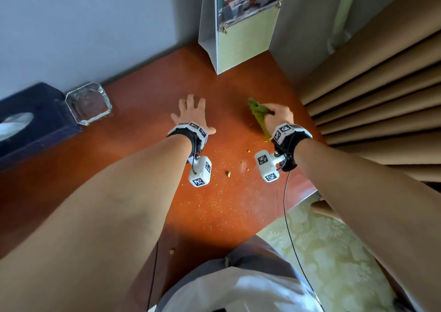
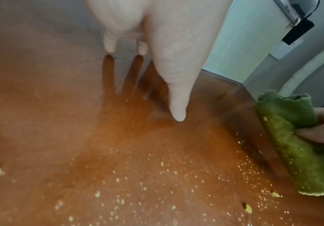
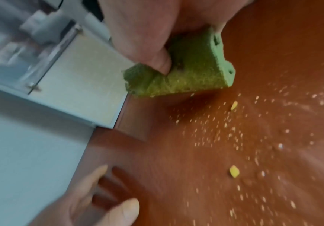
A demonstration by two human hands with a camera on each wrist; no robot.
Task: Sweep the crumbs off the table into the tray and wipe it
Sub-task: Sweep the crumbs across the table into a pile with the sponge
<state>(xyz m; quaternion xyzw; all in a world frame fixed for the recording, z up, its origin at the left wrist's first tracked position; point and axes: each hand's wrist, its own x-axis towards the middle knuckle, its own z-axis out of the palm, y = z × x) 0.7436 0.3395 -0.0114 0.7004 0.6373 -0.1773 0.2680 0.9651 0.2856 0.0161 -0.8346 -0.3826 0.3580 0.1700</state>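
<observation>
On the table (image 1: pixel 148 92), right hand (image 1: pixel 278 118) clamped on soft, light sponge (image 1: pixel 259 117), pinched at top edge; left hand (image 1: pixel 191 114) flat, fingers spread. Crumbs (image 1: pixel 229 173) scattered nearer; glass tray (image 1: pixel 88 103) far left.

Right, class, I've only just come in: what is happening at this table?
A person is cleaning a red-brown table. The right hand grips a green sponge set on edge on the tabletop. The left hand lies flat and open beside it, holding nothing. Yellow crumbs lie scattered on the table nearer the person. A glass tray sits far left, apart from both hands.
</observation>
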